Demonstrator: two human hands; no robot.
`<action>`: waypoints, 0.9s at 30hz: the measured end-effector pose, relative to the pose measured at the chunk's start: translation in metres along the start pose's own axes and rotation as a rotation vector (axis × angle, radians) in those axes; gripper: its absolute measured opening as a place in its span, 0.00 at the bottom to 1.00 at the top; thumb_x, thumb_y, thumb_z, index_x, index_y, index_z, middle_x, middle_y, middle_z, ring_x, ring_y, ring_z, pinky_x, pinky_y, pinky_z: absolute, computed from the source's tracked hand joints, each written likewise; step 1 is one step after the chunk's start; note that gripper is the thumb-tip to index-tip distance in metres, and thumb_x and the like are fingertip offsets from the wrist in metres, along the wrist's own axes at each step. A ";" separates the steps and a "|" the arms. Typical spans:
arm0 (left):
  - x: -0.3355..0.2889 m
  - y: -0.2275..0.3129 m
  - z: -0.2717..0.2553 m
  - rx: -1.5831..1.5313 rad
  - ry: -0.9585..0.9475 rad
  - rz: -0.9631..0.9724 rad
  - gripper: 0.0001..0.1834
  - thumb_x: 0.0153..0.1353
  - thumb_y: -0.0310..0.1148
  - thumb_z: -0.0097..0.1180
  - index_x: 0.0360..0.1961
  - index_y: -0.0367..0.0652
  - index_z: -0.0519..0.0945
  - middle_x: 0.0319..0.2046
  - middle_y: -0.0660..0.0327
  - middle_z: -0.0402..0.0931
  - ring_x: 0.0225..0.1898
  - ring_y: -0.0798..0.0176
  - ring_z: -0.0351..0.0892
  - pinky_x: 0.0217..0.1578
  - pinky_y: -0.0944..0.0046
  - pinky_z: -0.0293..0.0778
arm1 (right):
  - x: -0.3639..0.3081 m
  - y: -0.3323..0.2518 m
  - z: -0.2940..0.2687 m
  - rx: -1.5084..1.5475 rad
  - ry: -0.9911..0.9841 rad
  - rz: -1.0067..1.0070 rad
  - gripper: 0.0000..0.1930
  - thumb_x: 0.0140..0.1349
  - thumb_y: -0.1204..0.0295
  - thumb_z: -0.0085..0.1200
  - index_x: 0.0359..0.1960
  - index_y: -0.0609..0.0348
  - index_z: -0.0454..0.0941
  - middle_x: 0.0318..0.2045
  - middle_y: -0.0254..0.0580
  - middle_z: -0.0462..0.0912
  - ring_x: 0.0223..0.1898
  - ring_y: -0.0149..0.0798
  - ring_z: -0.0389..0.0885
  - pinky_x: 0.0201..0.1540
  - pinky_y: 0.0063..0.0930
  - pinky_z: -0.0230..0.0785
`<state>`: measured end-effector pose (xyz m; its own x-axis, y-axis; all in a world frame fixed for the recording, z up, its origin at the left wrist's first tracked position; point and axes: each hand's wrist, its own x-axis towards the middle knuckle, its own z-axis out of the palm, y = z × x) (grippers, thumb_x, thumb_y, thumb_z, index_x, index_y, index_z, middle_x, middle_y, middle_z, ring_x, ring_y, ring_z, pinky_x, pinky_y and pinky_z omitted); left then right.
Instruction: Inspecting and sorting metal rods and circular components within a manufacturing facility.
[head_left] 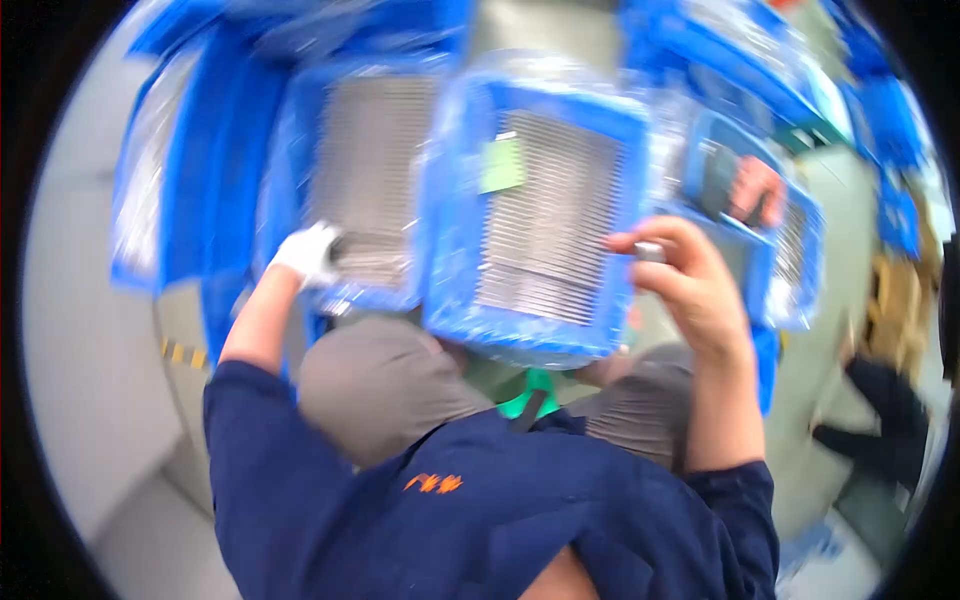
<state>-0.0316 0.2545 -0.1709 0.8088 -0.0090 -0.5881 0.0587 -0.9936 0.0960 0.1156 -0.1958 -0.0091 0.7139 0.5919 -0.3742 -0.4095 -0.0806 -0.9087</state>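
Observation:
My left hand (308, 255), in a white glove, reaches to the near left corner of a blue bin (296, 150) packed with rows of thin metal parts (375, 150). Blur hides its fingertips and whether they grip a part. My bare right hand (697, 280) is raised at the right edge of the middle blue bin (437, 265). Between its thumb and fingers sits a small silver metal piece (649, 252). Closely stacked thin metal parts (555, 215) fill the middle bin, which is lined with clear plastic. A light green paper slip (503, 165) lies on their left side.
Another blue bin (797, 245) at right holds a dark grey item (716, 180) and a pinkish-red one (757, 190). Upright blue bins (215, 150) stand at far left. Cardboard boxes (897, 310) and a person in dark clothing (890, 410) are at far right.

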 end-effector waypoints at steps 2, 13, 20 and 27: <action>0.004 0.010 -0.008 0.051 -0.103 -0.049 0.29 0.39 0.39 0.61 0.47 0.46 0.75 0.45 0.51 0.74 0.48 0.49 0.74 0.49 0.56 0.71 | -0.002 -0.003 -0.004 0.002 -0.028 0.011 0.16 0.53 0.81 0.55 0.44 0.59 0.73 0.43 0.44 0.80 0.41 0.30 0.76 0.42 0.23 0.69; 0.004 0.018 0.009 0.149 -0.189 -0.071 0.12 0.46 0.38 0.56 0.33 0.47 0.82 0.36 0.51 0.79 0.41 0.50 0.78 0.45 0.56 0.73 | -0.012 -0.001 -0.011 0.158 -0.055 0.013 0.14 0.56 0.77 0.58 0.45 0.57 0.73 0.41 0.39 0.80 0.39 0.26 0.76 0.42 0.21 0.70; -0.019 0.022 0.017 0.228 0.154 -0.075 0.08 0.49 0.27 0.49 0.31 0.45 0.77 0.31 0.54 0.79 0.36 0.50 0.79 0.38 0.52 0.72 | -0.017 0.006 -0.013 0.157 -0.075 0.016 0.14 0.56 0.77 0.58 0.45 0.58 0.73 0.40 0.38 0.80 0.38 0.26 0.76 0.39 0.20 0.69; -0.027 0.033 -0.008 0.330 0.135 -0.047 0.05 0.50 0.30 0.49 0.26 0.45 0.77 0.24 0.51 0.80 0.29 0.48 0.81 0.33 0.52 0.74 | -0.018 0.006 -0.017 0.151 -0.044 -0.018 0.15 0.56 0.75 0.59 0.45 0.59 0.73 0.41 0.40 0.80 0.39 0.27 0.76 0.36 0.20 0.69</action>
<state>-0.0469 0.2230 -0.1449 0.8810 0.0305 -0.4721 -0.0768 -0.9755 -0.2062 0.1100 -0.2209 -0.0115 0.6976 0.6270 -0.3467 -0.4803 0.0503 -0.8757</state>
